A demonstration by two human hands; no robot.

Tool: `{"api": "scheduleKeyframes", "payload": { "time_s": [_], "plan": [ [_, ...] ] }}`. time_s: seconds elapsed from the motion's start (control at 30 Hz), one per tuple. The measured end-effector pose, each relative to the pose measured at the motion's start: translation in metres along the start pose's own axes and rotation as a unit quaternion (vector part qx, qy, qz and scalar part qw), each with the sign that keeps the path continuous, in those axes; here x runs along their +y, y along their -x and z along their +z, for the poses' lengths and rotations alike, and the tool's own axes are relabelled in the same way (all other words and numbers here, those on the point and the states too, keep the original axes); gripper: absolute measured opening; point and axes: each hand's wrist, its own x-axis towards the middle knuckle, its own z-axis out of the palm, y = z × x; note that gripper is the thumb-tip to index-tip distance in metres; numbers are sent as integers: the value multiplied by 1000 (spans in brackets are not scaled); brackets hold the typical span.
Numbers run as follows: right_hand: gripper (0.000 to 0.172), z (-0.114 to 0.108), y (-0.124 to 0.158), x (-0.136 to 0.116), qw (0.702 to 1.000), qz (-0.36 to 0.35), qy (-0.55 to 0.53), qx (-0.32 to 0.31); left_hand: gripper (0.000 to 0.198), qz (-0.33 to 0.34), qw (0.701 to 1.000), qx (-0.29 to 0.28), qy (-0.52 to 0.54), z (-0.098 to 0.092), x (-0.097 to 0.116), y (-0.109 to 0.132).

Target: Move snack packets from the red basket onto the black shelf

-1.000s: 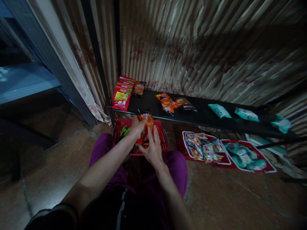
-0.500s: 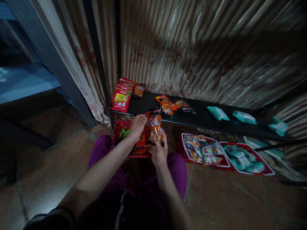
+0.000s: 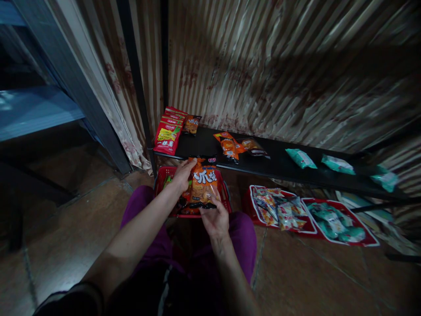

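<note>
Between my two hands is an orange and black snack bag (image 3: pixel 204 182), its printed front facing up. My left hand (image 3: pixel 183 176) grips its upper left edge. My right hand (image 3: pixel 215 218) holds the lower right corner, thumb on the front and fingers underneath. Directly below the bag, between my knees, is a red basket (image 3: pixel 226 195) with more packets inside, partly covered by my hands and the bag. Just beyond stands a low black shelf (image 3: pixel 204 147), where red snack bags (image 3: pixel 167 135) overlap at the left end beside another orange bag (image 3: pixel 191 124).
Farther along the shelf lie orange packets (image 3: pixel 228 146), a brown packet (image 3: pixel 254 147) and teal packets (image 3: pixel 301 158). Two red baskets, one with mixed snack packets (image 3: pixel 278 208) and one with teal packets (image 3: pixel 335 221), sit on the floor at right. A black shelf post (image 3: pixel 136 74) rises at left.
The orange snack bag has turned to face up more fully and shifted slightly left. My left hand has moved a little left and down along its edge; my right hand has slid lower under its corner.
</note>
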Motion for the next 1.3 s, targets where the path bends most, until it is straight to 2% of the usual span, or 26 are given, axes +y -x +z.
{"api": "scheduleKeyframes", "payload": {
  "time_s": [0.2,0.33,0.4,0.6,0.77,0.93,1.13,1.3],
  "plan": [
    [43,-12,-9,-7,998,-9,59,24,29,56,998,4,-36,-1,3,8],
    [50,-4,-30,-27,990,-74,107,52,26,93,991,-28,-89,-2,1,16],
    [51,5,-40,-37,985,-92,116,85,26,102,987,-52,-114,-2,-1,20],
    [33,25,-50,-56,982,-40,77,166,27,107,980,-72,-150,-5,-5,25],
    [39,37,-44,-60,976,-27,38,212,28,96,981,-83,-147,-9,-7,24],
    [32,38,-47,-61,974,-30,-5,225,35,57,984,-118,-121,-9,-6,27],
    [25,25,-59,-61,974,-19,-22,223,32,-23,985,-134,-103,-20,-6,29],
    [12,18,-69,-57,974,-7,-52,219,39,-87,972,-188,-107,-31,-6,32]
  ]
}}
